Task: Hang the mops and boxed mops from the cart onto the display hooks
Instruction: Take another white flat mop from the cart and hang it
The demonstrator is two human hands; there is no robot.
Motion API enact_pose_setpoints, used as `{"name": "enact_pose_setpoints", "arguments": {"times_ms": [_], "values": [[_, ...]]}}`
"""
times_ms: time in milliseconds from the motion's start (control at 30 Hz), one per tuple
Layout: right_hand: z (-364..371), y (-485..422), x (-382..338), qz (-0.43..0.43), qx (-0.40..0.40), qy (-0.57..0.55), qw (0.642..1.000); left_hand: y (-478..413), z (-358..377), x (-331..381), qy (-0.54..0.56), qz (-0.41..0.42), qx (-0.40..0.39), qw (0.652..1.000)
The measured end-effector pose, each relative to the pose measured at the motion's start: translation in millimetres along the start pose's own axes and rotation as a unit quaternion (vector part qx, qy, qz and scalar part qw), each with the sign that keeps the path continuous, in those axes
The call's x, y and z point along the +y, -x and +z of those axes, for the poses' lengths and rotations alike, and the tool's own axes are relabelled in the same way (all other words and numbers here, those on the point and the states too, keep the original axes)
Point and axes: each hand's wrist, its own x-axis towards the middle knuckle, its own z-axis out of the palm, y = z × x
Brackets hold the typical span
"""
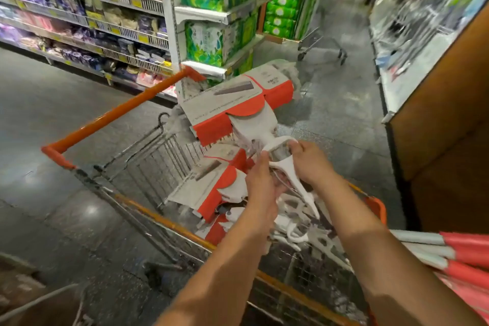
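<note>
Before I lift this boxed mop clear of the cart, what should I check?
1. Left hand grip on the white handle: ok, pinching it.
2. Right hand grip: ok, on the same handle.
3. Boxed mop above the cart rim: ok, appears raised.
4. Free of the other boxed mop below: cannot tell, the handles overlap.
5. Free display hook: cannot tell, the shelving at right is blurred.

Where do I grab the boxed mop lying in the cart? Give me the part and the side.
Grip its white neck, probably coming from above on your near side. The boxed mop lies tilted with that narrow end toward you, and the rest of it is wide and flat.
</note>
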Motion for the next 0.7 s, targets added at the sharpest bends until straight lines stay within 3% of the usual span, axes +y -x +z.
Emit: {"name": "enact_pose_setpoints", "arguments": {"times_ms": [333,700], "values": [[-27.0,104.1,-9.3,0.089,0.187,-0.055,0.977,60.0,0.6,7.7,-0.109,-0.06,-0.144,0.982],[-105.3,272.8,32.1,0.205,0.447,-0.056,0.869,201.0,52.5,-64.8,-0.194,-0.155,-0.347,0.904]]}}
